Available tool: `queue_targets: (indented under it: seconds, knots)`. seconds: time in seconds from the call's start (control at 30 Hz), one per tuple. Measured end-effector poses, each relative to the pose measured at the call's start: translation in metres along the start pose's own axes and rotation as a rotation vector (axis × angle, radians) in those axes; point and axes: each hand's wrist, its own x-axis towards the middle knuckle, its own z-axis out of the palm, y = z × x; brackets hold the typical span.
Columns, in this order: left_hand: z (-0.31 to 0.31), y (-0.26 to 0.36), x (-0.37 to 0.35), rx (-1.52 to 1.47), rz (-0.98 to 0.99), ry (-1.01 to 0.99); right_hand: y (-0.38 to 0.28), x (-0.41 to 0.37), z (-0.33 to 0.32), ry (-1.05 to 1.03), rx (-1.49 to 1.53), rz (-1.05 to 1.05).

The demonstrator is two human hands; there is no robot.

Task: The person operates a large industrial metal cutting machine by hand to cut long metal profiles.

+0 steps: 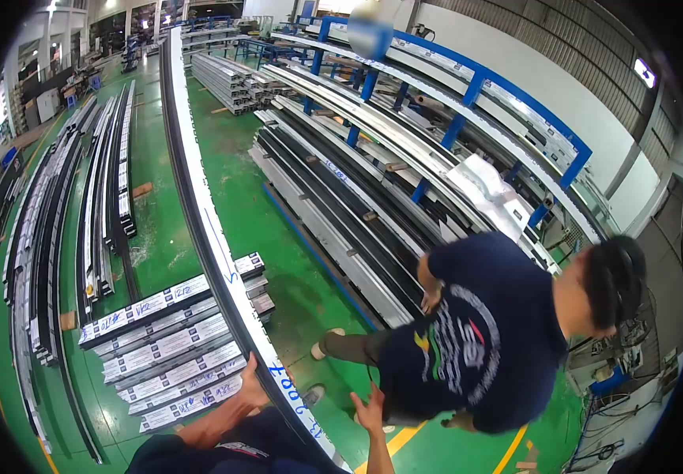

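A long profile (213, 229) with a white face and black side runs from the far end of the floor to the bottom of the view, with blue handwriting on it. My left hand (251, 387) holds its left edge near the lower end, the fingers partly hidden behind it. To the right of the profile, my right hand (370, 409) is raised with fingers spread and nothing in it. Beyond that hand a co-worker (483, 332) in a dark shirt and cap bends beside the rack.
Stacked labelled profiles (171, 340) lie under the long profile. More long bundles (41, 229) rest on the green floor at left. A blue rack (468, 95) loaded with profiles stands at right, with a lower stack (333, 205) before it. Yellow floor lines cross the bottom right.
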Motion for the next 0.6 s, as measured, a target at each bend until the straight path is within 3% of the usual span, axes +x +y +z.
queue_targets:
  seconds: [0.03,0.1,0.13,0.17,0.27,0.33,0.47,0.6]
  knots:
    - [0.009,0.001,0.015,0.033,-0.003,0.018,0.000,0.008,-0.017,-0.046,0.023,0.185]
    - [0.044,0.006,0.047,0.100,-0.006,0.052,0.022,0.014,-0.025,0.185,0.342,0.278]
    - [0.054,0.007,0.065,0.157,0.010,0.105,0.051,0.007,-0.027,0.283,0.177,0.223]
    - [0.054,0.007,0.090,0.206,0.071,0.191,0.052,0.007,-0.029,0.391,0.195,0.225]
    - [0.056,0.013,0.142,0.249,0.092,0.026,0.027,-0.002,-0.031,0.538,0.255,0.229]
    - [0.064,0.021,0.169,0.205,0.040,0.002,0.040,-0.012,-0.019,0.317,0.111,0.159]
    - [0.080,0.029,0.205,0.218,0.017,0.085,0.015,0.018,-0.028,-0.416,0.370,0.378]
    - [0.079,0.037,0.240,0.297,0.104,0.215,0.000,0.053,-0.043,-0.687,0.416,0.541]
